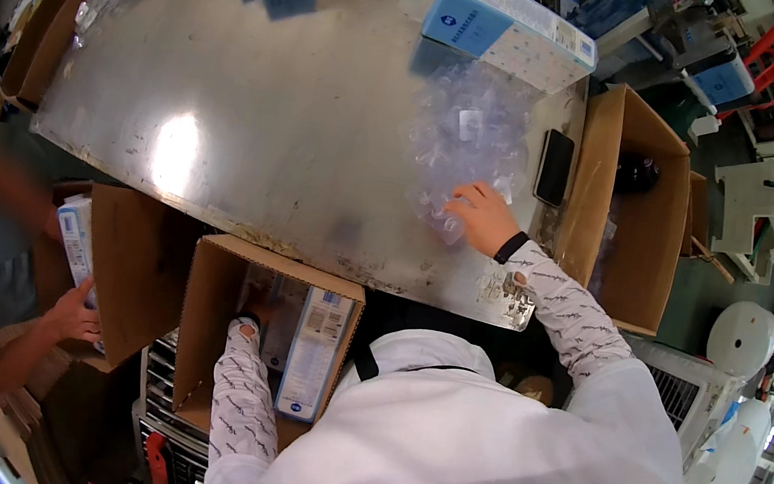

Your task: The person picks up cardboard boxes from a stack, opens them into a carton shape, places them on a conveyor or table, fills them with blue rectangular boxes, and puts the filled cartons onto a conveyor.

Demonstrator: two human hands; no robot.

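On the right side of the metal table (305, 118) lies a pile of small clear plastic pieces (471, 129), their exact kind too fine to make out. My right hand (484, 219) is at the near end of this pile, fingers curled and closed on a clear piece. My left hand (260, 304) reaches down into an open cardboard box (205, 335) in front of the table. Shadow and the box wall partly hide its fingers. Beside it in that box stands a white and blue carton (314, 352).
Several blue and white cartons (511, 34) stand along the table's far edge. A black phone (554, 167) lies right of the pile, beside an open cardboard box (648, 223). At left, a co-worker's hand (74, 314) holds a carton (76, 238) at another box (134, 273).
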